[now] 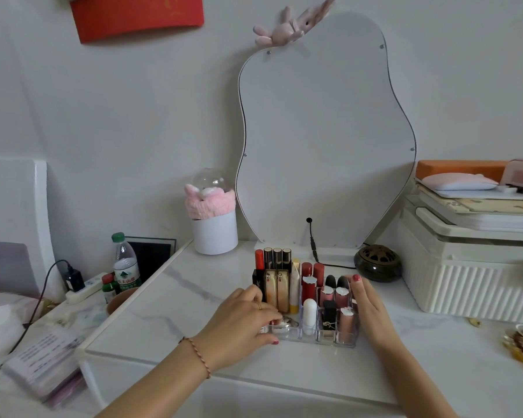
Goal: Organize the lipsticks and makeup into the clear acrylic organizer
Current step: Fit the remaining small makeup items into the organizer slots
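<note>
The clear acrylic organizer [344, 342] stands on the white marble tabletop [178, 312], filled with several upright lipsticks: red tubes [308, 288], gold cases [276, 289], dark tubes [277, 257], a white stick [309, 315] and a black square lipstick [329, 316]. My left hand [242, 321] rests against the organizer's left front side, fingers curled over its front-left compartment where a small shiny item [287, 322] lies. My right hand [367, 306] presses flat against the organizer's right wall, thumb up near the black caps.
A curvy mirror [323, 131] stands right behind the organizer, its cable [314, 251] trailing beside a dark round burner [378, 263]. A white pot with pink fluff [213, 224] stands back left. White ribbed boxes [471, 282] stack at right. A water bottle [126, 263] and power strip [82, 289] sit left.
</note>
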